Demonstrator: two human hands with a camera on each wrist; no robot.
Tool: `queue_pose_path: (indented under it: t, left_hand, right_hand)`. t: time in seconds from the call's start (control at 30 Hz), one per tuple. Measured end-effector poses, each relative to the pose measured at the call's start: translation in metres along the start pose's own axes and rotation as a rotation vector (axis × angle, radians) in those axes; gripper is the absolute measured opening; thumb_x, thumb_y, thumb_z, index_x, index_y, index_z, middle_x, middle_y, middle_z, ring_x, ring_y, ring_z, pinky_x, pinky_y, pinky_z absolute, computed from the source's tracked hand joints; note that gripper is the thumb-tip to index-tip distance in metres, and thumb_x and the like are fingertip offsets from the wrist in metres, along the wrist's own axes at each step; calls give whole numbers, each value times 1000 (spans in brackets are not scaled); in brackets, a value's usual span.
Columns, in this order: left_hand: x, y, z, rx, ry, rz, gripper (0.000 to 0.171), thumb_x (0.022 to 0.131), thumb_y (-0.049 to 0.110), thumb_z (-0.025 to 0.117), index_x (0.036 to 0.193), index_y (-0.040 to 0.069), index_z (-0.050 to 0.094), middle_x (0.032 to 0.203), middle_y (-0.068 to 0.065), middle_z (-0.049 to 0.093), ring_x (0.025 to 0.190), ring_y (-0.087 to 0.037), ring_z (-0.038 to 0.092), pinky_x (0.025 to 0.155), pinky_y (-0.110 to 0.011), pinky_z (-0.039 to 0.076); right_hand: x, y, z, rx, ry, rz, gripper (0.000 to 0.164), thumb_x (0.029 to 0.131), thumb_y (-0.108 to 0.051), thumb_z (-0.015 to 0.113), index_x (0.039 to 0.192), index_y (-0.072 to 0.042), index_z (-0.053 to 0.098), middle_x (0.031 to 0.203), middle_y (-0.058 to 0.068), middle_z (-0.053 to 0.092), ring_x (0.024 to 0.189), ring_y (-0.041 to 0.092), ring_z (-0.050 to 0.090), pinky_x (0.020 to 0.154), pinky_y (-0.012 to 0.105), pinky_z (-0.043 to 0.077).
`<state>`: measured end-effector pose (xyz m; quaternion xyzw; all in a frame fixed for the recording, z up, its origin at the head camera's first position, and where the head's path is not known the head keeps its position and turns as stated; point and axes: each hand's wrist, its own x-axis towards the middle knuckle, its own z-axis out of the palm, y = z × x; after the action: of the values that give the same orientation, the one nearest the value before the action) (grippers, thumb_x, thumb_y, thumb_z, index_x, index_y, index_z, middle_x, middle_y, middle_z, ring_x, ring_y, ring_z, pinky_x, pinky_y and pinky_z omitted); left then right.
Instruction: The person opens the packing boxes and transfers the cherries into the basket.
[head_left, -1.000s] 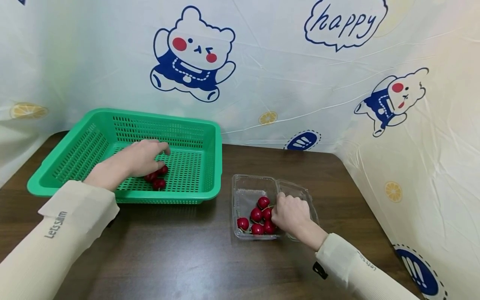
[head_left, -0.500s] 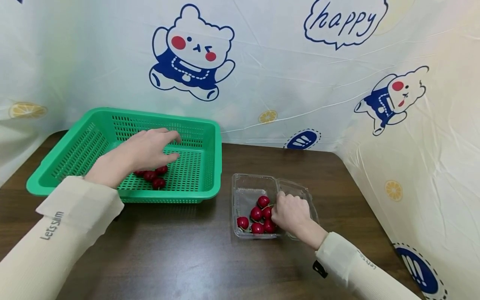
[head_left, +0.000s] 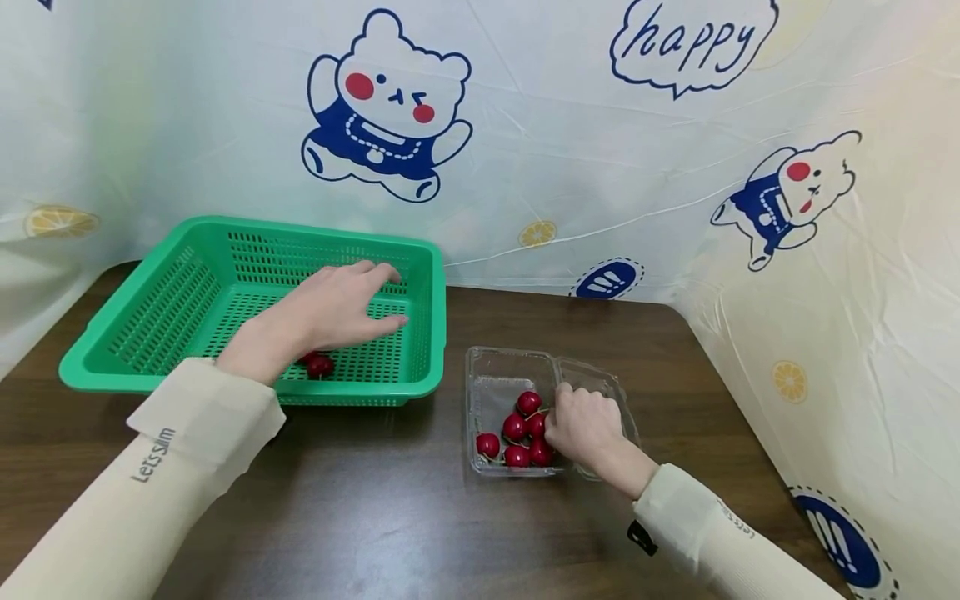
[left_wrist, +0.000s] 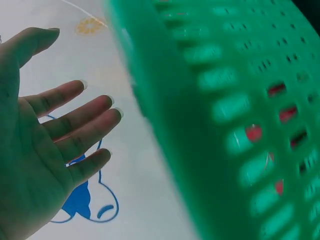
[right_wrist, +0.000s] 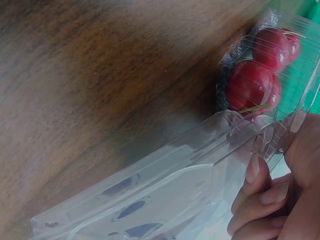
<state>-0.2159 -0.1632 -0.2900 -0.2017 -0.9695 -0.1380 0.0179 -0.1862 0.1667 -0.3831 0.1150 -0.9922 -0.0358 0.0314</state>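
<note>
My left hand point(head_left: 337, 308) hovers over the green basket point(head_left: 390, 389) with its thumb and fingers spread. In the left wrist view, nothing lies in the left palm point(left_wrist: 40, 150). Red cherries point(head_left: 321, 367) sit in the basket below, partly hidden by the hand and wrist. To the right, my right hand point(head_left: 585, 425) grips a clear plastic box point(head_left: 495, 371) at the hinge side. The right wrist view has its curled fingers point(right_wrist: 257, 172) on the plastic edge. Several cherries point(head_left: 514, 427) with stems are in the box. Its lid point(head_left: 596, 379) lies folded back, partly behind the hand.
Both containers stand on a dark wooden table point(head_left: 360, 517). A printed plastic sheet point(head_left: 555, 150) rises along the back and right side. Bare tabletop separates the basket from the box.
My left hand has risen from the cherries in the basket and moved right, its fingers spreading wider. The right hand and the plastic box have stayed in place.
</note>
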Motion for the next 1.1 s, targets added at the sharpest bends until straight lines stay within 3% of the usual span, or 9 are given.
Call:
queue_pose_path:
  t: [0.3,0.47,0.63,1.1]
  left_hand:
    - [14,25,12,30,22,54,63,86,50,58,132,7,53,135,-21,56,124,-39,48,105,-64,34]
    - [17,41,21,47,43,109,63,86,53,60,129,8,57,131,-18,59,122,-38,50,111,-65,25]
    - [18,52,27,26,58,121,62,84,52,62,129,9,58,129,-17,61,120,-36,52,113,-65,19]
    - [25,97,52,70,53,243,53,84,49,64,123,14,60,119,-8,66,111,-28,58,115,-58,22]
  right_hand:
    - [-1,1,0,5,-14,4,20,81,-20,53,69,-4,54,63,18,66,53,35,60,43,45,47]
    - [-1,2,1,7,-3,1,20,81,-20,53,68,-4,53,62,18,65,52,35,60,42,45,47]
    - [0,2,1,8,-1,-3,20,81,-20,53,68,-4,53,62,18,64,52,35,60,42,45,47]
    - [1,2,0,3,-16,0,20,81,-21,54,70,-4,54,62,17,65,51,34,60,42,45,48]
